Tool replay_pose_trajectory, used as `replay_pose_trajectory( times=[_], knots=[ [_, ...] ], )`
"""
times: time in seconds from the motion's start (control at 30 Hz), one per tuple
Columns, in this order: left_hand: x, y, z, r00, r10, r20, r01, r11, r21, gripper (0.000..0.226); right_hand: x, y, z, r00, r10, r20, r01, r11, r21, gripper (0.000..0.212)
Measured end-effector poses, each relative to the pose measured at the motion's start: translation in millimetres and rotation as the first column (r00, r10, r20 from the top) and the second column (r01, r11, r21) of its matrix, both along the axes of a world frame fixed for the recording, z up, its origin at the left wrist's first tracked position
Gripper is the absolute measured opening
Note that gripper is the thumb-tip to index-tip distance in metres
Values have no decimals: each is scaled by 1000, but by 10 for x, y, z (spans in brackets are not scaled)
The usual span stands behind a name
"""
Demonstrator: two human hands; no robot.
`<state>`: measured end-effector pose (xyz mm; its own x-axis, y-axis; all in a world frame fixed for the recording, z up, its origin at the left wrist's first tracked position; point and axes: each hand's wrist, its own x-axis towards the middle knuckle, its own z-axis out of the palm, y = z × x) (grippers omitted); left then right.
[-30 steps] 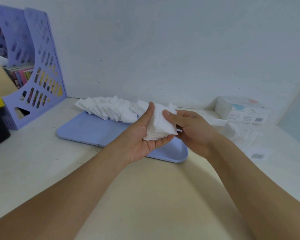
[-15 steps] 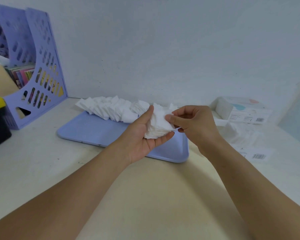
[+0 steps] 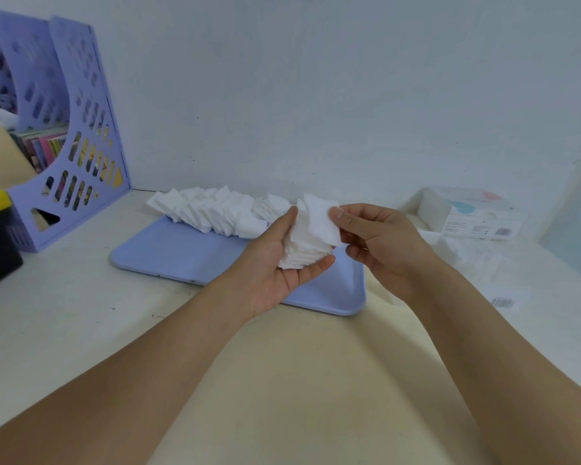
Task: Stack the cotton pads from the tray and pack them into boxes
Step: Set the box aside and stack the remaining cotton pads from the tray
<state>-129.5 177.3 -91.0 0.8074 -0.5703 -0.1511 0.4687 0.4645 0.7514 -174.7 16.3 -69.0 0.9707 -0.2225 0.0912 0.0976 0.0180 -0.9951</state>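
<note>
Pale desk (image 3: pixel 81 317) against a plain wall, and from the head view the blue tray (image 3: pixel 182 253) lies at centre with a fanned row of cotton pads (image 3: pixel 215 213) along its far edge. Above the tray's right end the left hand (image 3: pixel 275 273) cups a growing stack of pads (image 3: pixel 307 251), thumb and fingers curled round it, while the right hand (image 3: pixel 379 246) pinches a single pad (image 3: pixel 322 219) at its edge, laying it on top. It's stacking time; next that pad wants squaring and pressing down, then another fetched. Compared with half a second ago, the single pad is spread flatter over the stack. A cotton pad box (image 3: pixel 477 214) waits far right, purple file rack (image 3: pixel 64 129) far left.
</note>
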Motion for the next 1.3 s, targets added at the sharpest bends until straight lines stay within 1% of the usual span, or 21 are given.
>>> replay_pose_trajectory(
  times=[0.1, 0.17, 0.2, 0.23, 0.27, 0.3, 0.37, 0.43, 0.5, 0.6, 0.67, 0.77, 0.83, 0.87, 0.9, 0.97, 1.07, 1.1, 1.17, 1.23, 1.3],
  knots=[
    [-18, -1, 13, 998, -30, 47, 29, 999, 17, 56, 18, 22, -53, 999, -48, 13, 49, 993, -109, 12],
    [-34, 1, 21, 996, -47, 73, 46, 999, 17, 65, 42, 52, -87, 994, -94, 60, 103, 980, -172, 15],
    [-37, 0, 17, 995, -56, 88, 54, 998, 20, 65, 48, 83, -101, 989, -111, 97, 130, 969, -209, 15],
    [-37, 1, 3, 992, -66, 103, 63, 998, 23, 59, 55, 108, -117, 981, -122, 153, 162, 944, -288, 19],
    [-34, 1, -8, 991, -72, 113, 69, 997, 29, 50, 56, 130, -120, 971, -106, 213, 185, 900, -394, 27],
    [-28, 9, -17, 991, -76, 113, 73, 997, 33, 42, 46, 145, -107, 968, -50, 244, 166, 860, -482, 38],
    [-23, 28, -15, 989, -96, 111, 93, 995, 35, 35, -7, 137, -50, 974, 138, 178, -11, 817, -576, 55],
    [-30, 50, -10, 981, -136, 136, 128, 990, 63, 32, -42, 117, -26, 955, 297, 16, -233, 779, -582, 58],
    [-36, 60, -19, 968, -185, 167, 166, 979, 121, 30, -55, 133, -54, 916, 388, -105, -376, 734, -565, 55],
    [-51, 41, -53, 945, -238, 223, 194, 960, 200, 21, -34, 189, -126, 880, 441, -175, -461, 708, -535, 68],
    [-72, 19, -58, 956, -198, 218, 153, 966, 208, 19, -24, 176, -121, 872, 453, -183, -481, 727, -490, 69],
    [-91, -18, -46, 967, -156, 202, 120, 976, 179, 26, -4, 82, -80, 901, 413, -129, -433, 855, -284, 70],
    [-94, -16, -39, 959, -166, 228, 129, 977, 170, 33, 24, 38, -55, 919, 379, -105, -392, 905, -163, 59],
    [-103, -16, -30, 954, -178, 239, 139, 975, 172, 38, 25, 27, -47, 923, 370, -107, -383, 911, -155, 49],
    [-112, -18, -25, 953, -188, 237, 151, 974, 167, 45, 26, 20, -47, 925, 365, -111, -380, 904, -194, 43],
    [-121, -32, -39, 957, -184, 226, 151, 976, 157, 57, 22, 5, -48, 934, 341, -101, -356, 895, -270, 40],
    [-89, -76, -57, 972, -60, 227, 32, 992, 124, 67, 24, -37, -22, 963, 270, -21, -262, 914, -311, 38],
    [-65, -92, -64, 971, 4, 238, -34, 992, 122, 65, 37, -59, -14, 972, 234, 17, -216, 923, -319, 36],
    [-47, -124, -83, 944, 107, 312, -160, 976, 149, 48, 58, -116, 0, 985, 163, 61, -136, 940, -314, 27],
    [-43, -147, -128, 883, 138, 448, -244, 951, 189, 30, 63, -184, 18, 990, 138, 39, -116, 931, -346, 20],
    [-55, -166, -156, 824, 143, 548, -284, 942, 181, 28, 18, -221, 49, 987, 158, -9, -148, 902, -407, 19]
  ],
)
